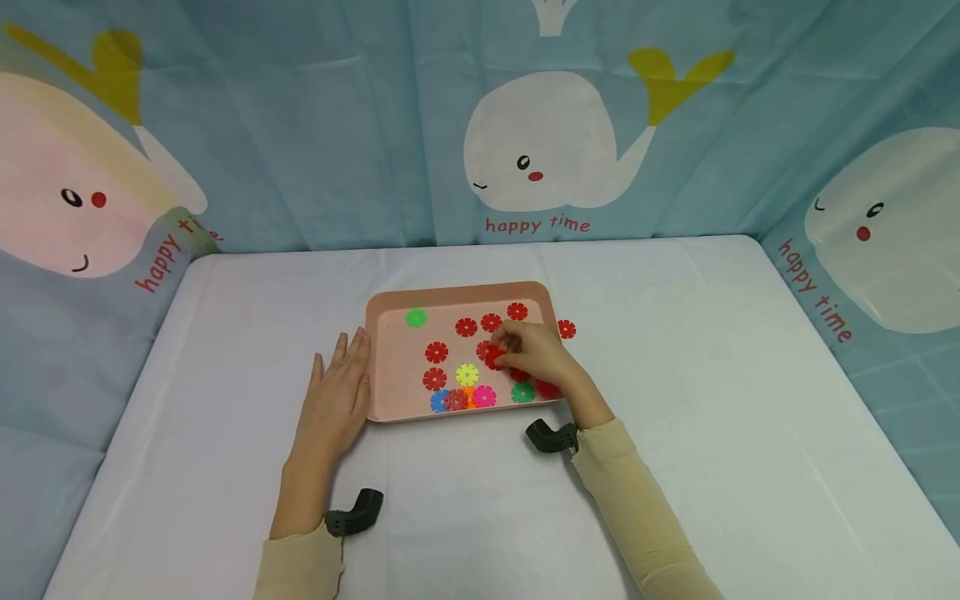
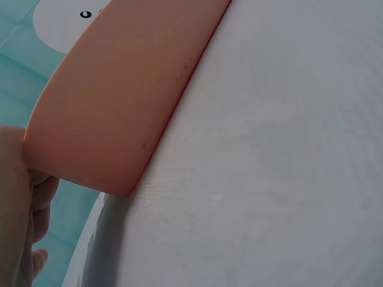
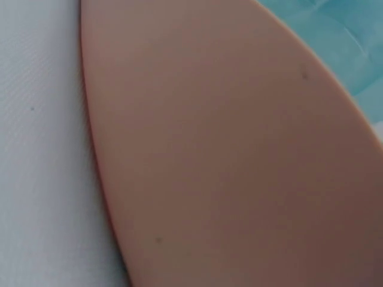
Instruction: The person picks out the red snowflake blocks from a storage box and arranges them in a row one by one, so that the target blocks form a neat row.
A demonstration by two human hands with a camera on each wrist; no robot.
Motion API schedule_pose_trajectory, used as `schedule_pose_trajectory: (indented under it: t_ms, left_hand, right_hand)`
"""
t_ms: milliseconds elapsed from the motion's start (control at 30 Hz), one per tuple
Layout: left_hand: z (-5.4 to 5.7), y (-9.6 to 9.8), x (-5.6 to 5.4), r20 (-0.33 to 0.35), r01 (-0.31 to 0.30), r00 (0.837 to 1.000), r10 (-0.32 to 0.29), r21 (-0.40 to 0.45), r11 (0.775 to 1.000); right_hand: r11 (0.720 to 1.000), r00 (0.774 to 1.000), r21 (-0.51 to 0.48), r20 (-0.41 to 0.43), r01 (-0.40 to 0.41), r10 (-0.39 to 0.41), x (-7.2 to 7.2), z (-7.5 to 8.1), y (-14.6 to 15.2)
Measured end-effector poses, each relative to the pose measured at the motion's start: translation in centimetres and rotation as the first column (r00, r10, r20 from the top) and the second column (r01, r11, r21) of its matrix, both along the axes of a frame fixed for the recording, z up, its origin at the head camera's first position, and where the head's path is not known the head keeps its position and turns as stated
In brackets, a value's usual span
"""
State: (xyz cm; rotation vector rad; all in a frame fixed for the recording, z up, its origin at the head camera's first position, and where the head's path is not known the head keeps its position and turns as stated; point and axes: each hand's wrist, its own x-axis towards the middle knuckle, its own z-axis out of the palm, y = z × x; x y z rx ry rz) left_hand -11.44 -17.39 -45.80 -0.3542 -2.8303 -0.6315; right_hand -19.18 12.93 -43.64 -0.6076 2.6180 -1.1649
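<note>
A shallow pink tray (image 1: pixel 397 350) holds several flower-like notched plastic discs, most of them red. Over its right half, my right hand (image 1: pixel 542 357) pinches a red notched disc (image 1: pixel 492 358) between thumb and fingers. My left hand (image 1: pixel 337 402) lies with straight fingers along the tray's left side, also seen by the outer wall (image 2: pixel 119 95) in the left wrist view. Near the tray's front are a yellow disc (image 1: pixel 467 375), a pink disc (image 1: pixel 484 396) and a blue disc (image 1: pixel 439 402). The right wrist view shows only the tray's wall (image 3: pixel 209 149), with the hand hidden.
One red disc (image 1: pixel 567 329) is at the right, just past the tray's rim. A green disc (image 1: pixel 416 317) sits alone in the back left of the tray. White cloth (image 1: pixel 720 400) covers the table, and a blue whale-print curtain (image 1: pixel 360 125) hangs behind it.
</note>
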Motion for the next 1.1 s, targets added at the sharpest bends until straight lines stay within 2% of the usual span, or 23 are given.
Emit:
schedule_pose_trajectory:
  t_ms: [233, 500, 633, 900, 1100]
  left_hand:
    - [0.2, 0.2, 0.1, 0.001, -0.004, 1.0, 0.004, 0.003, 1.0]
    - [0.3, 0.3, 0.1, 0.005, -0.014, 1.0, 0.014, -0.005, 1.0]
    - [0.2, 0.2, 0.1, 0.006, -0.015, 1.0, 0.015, -0.009, 1.0]
    - [0.3, 0.3, 0.1, 0.0, -0.015, 1.0, 0.015, -0.005, 1.0]
    - [0.2, 0.3, 0.1, -0.002, -0.014, 1.0, 0.014, -0.005, 1.0]
  right_hand:
    - [0.988, 0.996, -0.143, 0.076, 0.055, -0.044, -0.1, 0.2, 0.1]
    - [0.985, 0.995, -0.159, 0.086, 0.061, -0.048, -0.1, 0.3, 0.1]
    - [0.977, 0.991, -0.194, 0.114, 0.094, -0.072, 0.0, 0.5, 0.2]
    - [0.934, 0.982, -0.307, 0.1, 0.184, -0.161, 0.1, 1.5, 1.2]
    - [0.907, 0.972, -0.352, 0.132, 0.231, -0.196, -0.1, 1.8, 2.0]
